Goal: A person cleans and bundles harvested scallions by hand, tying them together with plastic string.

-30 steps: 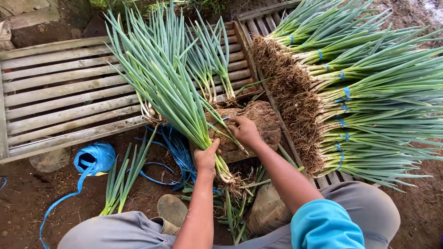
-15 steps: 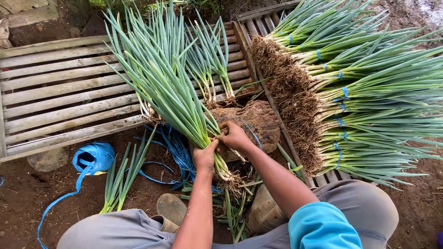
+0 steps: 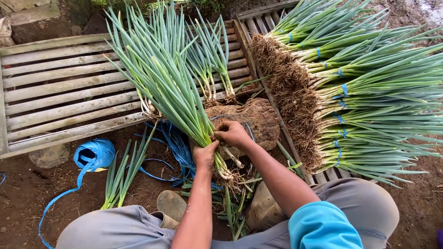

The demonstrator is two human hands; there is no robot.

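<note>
I see my left hand (image 3: pixel 205 154) closed in a grip around a bunch of green onions (image 3: pixel 170 92), fingers wrapped round the pale lower stalks just above the roots. The roots hang below the grip, toward my lap; the long green leaves fan up and away from it, leaning left over the wooden slat rack (image 3: pixel 55 92). My right hand (image 3: pixel 233 133) sits just beside the left, touching the same bunch from the right side at a slightly higher point on the stalks; fingers curled in against the stalks, but I cannot tell whether they clamp the bunch or pinch something thin against it. Behind both hands lies a brown lump of earth or stone (image 3: pixel 256 120) on the ground. A smaller bunch of onions (image 3: pixel 212 69) lies on the rack beyond it. To the right, a stack of tied bunches (image 3: pixel 369 97) rests on a second slatted rack (image 3: pixel 258 18), roots pointing left, each bound with a blue band. Lower left on the bare soil: a roll of blue plastic string (image 3: pixel 94 154), with loose blue strands (image 3: pixel 170 147) trailing near the left hand. A few loose onion stalks (image 3: pixel 122 177) lie beside the roll.
</note>
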